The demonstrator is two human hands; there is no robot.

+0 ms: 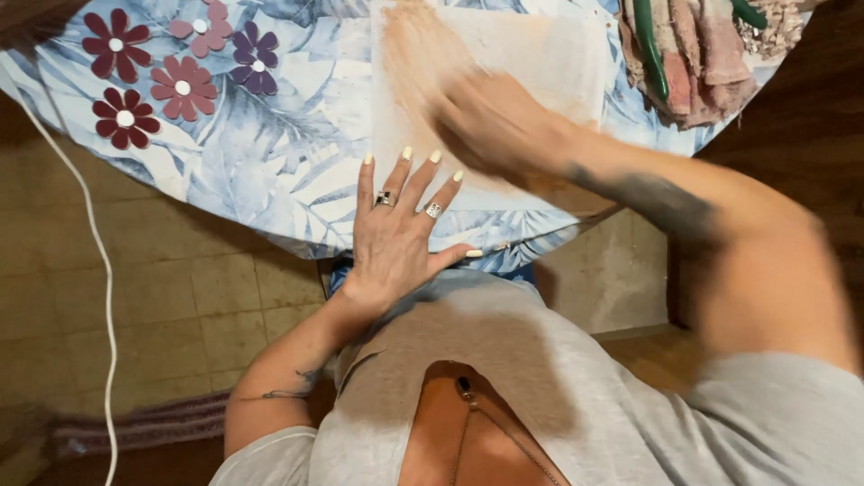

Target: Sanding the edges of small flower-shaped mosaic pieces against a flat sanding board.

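My left hand lies flat with fingers spread on the near edge of a pale board, two rings on its fingers. My right hand is blurred with motion over the board's middle, where an orange-brown smear covers the surface; whether it holds anything I cannot tell. The board rests on a round table with a blue leaf-patterned cloth.
Several flat flower shapes in dark red, pink and purple lie at the table's far left. A stained rag with green-handled tools sits at the far right. A white cord hangs down to the tiled floor at left.
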